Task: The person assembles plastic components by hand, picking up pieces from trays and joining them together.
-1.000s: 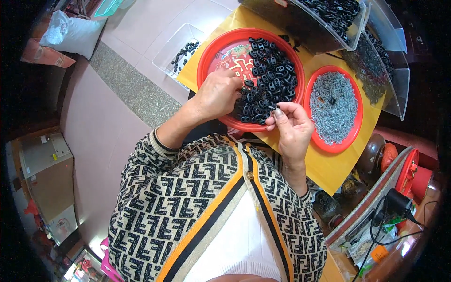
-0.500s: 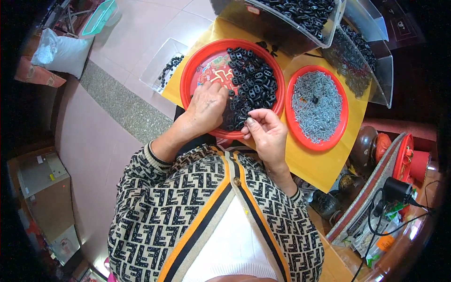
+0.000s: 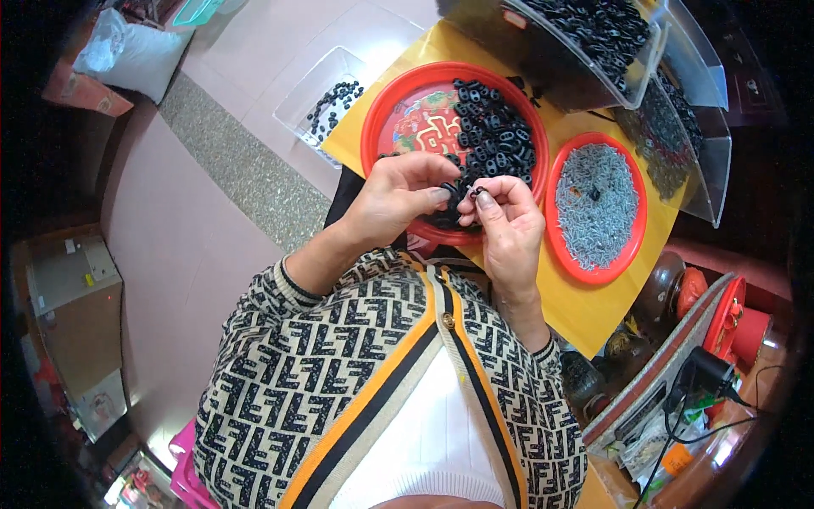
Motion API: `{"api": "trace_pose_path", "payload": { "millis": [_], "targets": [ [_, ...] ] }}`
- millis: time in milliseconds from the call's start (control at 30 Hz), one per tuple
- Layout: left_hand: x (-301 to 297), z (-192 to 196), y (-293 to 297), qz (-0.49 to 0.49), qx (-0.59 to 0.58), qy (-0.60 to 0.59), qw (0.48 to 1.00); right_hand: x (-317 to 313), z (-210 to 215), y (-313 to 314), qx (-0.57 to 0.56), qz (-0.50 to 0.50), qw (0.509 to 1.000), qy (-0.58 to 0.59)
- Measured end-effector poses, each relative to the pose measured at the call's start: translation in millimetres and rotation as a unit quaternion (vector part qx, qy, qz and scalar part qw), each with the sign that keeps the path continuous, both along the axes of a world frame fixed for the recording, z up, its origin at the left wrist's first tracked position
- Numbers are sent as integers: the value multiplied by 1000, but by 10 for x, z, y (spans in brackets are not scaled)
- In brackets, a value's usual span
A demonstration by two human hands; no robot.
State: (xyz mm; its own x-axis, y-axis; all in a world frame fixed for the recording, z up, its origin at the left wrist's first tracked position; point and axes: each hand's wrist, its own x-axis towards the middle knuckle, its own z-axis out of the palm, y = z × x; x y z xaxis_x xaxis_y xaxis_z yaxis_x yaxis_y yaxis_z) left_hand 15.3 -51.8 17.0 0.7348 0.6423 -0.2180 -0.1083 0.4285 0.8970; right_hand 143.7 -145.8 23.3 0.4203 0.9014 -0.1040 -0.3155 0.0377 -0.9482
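Head view shows the left hand and right hand pinching one small black plastic ring-shaped part between their fingertips, above the near rim of the glossy round red plastic tray. Fingers seem clenched on it, though blur hides the exact grip; a smaller red dish of grey metal screws sits just right.

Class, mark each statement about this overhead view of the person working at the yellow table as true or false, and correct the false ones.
1. Both hands meet over the near rim of the large red tray. True.
2. The left hand and right hand pinch a small black part between their fingertips. True.
3. The small red tray holds black parts only. False: it holds mostly grey metal pieces.
4. The large red tray is heaped with green buttons. False: it holds black parts.
5. A clear bin left of the yellow table holds a few black parts. True.
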Motion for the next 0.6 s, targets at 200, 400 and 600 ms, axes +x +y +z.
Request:
{"api": "trace_pose_path", "payload": {
  "millis": [200,400,600],
  "targets": [
    [-53,-70,-9,9,-43,-98,994,-111,-5,78,-5,22,1000,-8],
    [-80,-25,-1,32,-15,-41,999,-116,21,95,-14,22,1000,-1],
    [-107,-108,38,43,-50,-103,993,-95,104,104,-42,6,999,-17]
  ]
}}
